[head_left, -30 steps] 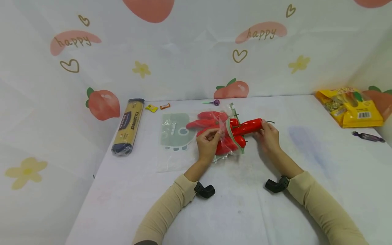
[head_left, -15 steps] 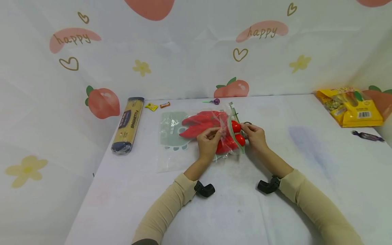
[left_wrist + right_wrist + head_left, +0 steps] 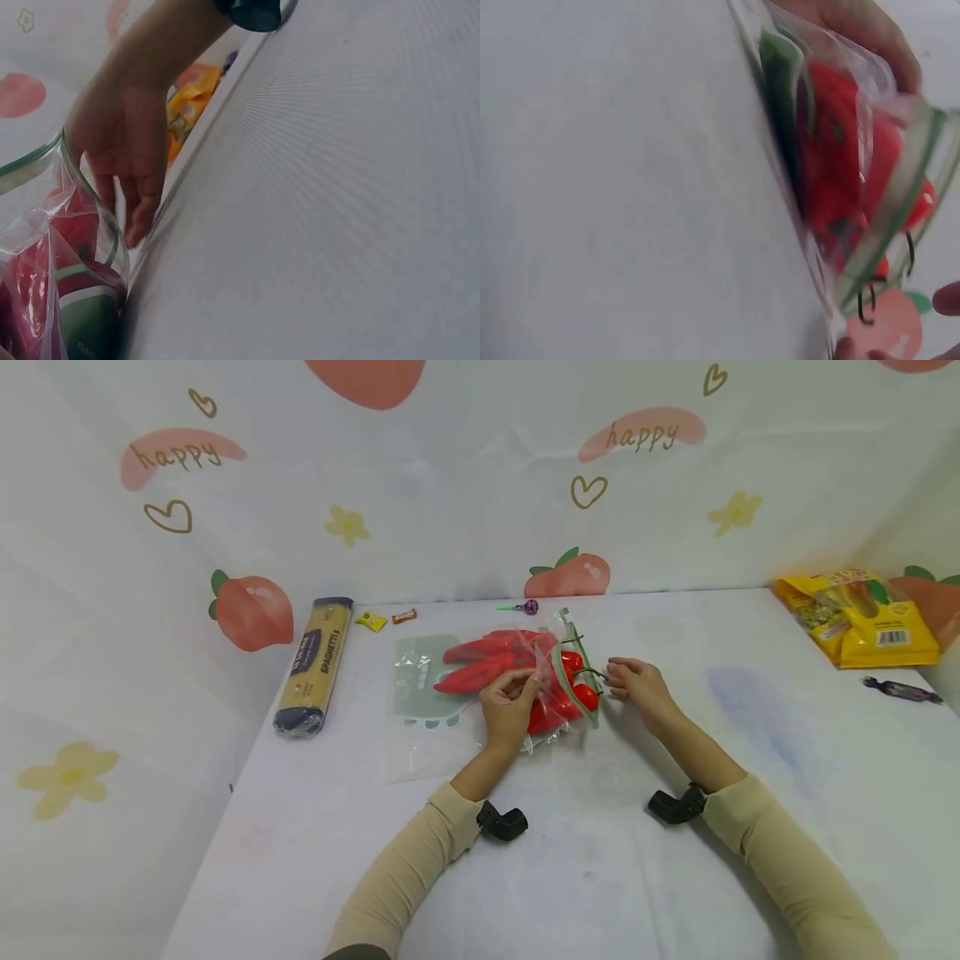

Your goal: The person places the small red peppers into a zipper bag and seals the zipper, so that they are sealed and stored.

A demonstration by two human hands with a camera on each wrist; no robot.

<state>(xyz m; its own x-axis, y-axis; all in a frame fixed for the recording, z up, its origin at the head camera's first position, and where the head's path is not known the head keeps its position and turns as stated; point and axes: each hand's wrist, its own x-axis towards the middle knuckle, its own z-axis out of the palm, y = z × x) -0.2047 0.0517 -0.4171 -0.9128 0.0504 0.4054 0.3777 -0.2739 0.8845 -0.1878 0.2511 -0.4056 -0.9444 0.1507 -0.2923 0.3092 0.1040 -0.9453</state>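
Observation:
A clear zip bag (image 3: 422,681) with a grey-green cartoon print and green zip edges lies mid-table. Several glossy red chili peppers (image 3: 474,677) are inside, their stem ends showing at the bag's mouth on the right. My left hand (image 3: 507,703) pinches the top film of the bag close to that mouth. Just right of the mouth, by a curved stem, is my right hand (image 3: 643,695). The left wrist view shows this right hand (image 3: 127,142) with loosely extended fingers and nothing held. The right wrist view has the left hand (image 3: 874,34) behind the bag.
A spaghetti pack (image 3: 315,667) lies at the left. Along the back are a yellow candy (image 3: 371,622), an orange-brown candy (image 3: 404,617) and a lollipop (image 3: 530,607). At the far right are a yellow bag (image 3: 862,622) and a dark wrapped candy (image 3: 902,690).
The right hand has pushed a red chili pepper leftward into the bag, let it go and drawn back slightly right. The peppers inside have shifted left. My left hand keeps its place on the bag.

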